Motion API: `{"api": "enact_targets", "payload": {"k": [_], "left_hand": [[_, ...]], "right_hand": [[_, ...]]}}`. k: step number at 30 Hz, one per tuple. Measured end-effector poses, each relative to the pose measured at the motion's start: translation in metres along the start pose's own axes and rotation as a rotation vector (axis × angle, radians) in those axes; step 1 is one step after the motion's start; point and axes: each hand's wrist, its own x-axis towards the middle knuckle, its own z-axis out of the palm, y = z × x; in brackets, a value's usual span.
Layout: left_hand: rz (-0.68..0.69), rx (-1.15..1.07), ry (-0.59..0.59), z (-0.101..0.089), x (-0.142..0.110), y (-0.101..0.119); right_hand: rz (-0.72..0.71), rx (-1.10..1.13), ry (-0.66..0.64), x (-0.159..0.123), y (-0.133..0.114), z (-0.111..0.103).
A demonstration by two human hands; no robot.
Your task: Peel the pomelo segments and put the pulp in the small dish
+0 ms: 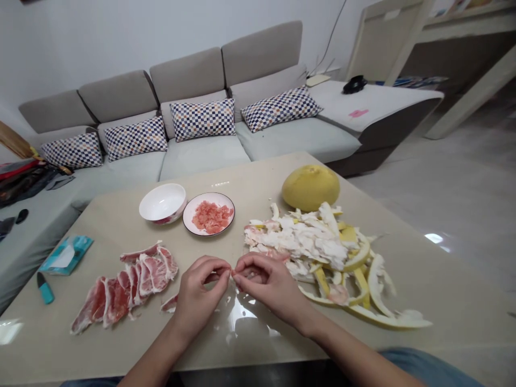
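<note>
My left hand [203, 287] and my right hand [270, 279] meet above the table's near middle, fingertips pinched together. Between them shows a small reddish piece of pomelo flesh [233, 273], mostly hidden by the fingers. To the left lies a row of pomelo segments [133, 282] in white membrane, and a small loose segment [170, 304] is beside my left wrist. Beyond my hands, a dark-rimmed plate [189, 223] bears peeled pink pulp [212, 216]. Right of my right hand spreads a heap of white pith and membrane [306, 239] with yellow rind strips [363, 287].
A whole pomelo [311, 187] sits behind the peel heap. Next to the plate stands a white bowl [163, 201]. At the left are a teal tissue pack [67, 255] and a small teal-handled tool [45, 290]. A grey sofa [201, 156] borders the table's far side.
</note>
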Motion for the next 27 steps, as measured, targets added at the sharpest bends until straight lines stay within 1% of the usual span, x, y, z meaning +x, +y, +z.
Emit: {"api": "enact_targets", "payload": {"k": [2,6,9,10,12,15,18,20,22,25,27], "left_hand": [[-0.035,-0.022,0.0,-0.001,-0.002,0.0],[-0.172,-0.163,-0.019,-0.003,-0.004,-0.004],[-0.251,-0.289,0.031,-0.006,-0.003,-0.009],[-0.273,-0.326,0.046,-0.007,-0.003,-0.011],[-0.325,-0.4,0.039,-0.008,-0.003,-0.014],[-0.398,-0.515,-0.009,-0.009,-0.005,-0.016],[-0.439,-0.574,-0.031,-0.008,-0.007,-0.014],[-0.454,-0.56,-0.04,-0.005,-0.008,-0.013],[-0.445,-0.52,-0.046,-0.002,-0.008,-0.011],[-0.382,-0.441,-0.034,0.002,-0.009,-0.011],[-0.33,-0.369,-0.022,0.005,-0.009,-0.01]], "right_hand": [[-0.07,-0.082,0.03,-0.001,-0.001,0.001],[-0.127,-0.144,0.035,-0.001,-0.002,-0.001],[-0.135,-0.138,0.096,0.001,-0.004,-0.005],[-0.11,-0.094,0.105,0.002,-0.004,-0.006],[-0.011,0.063,0.071,0.003,-0.004,-0.009],[0.164,0.31,-0.055,0.004,-0.002,-0.011],[0.262,0.404,-0.157,0.003,0.001,-0.008],[0.261,0.352,-0.167,0.001,0.002,-0.005],[0.228,0.244,-0.138,0.0,0.001,-0.002],[0.195,0.114,-0.078,-0.002,-0.002,0.001],[0.143,0.025,-0.033,-0.002,-0.004,0.002]]}}
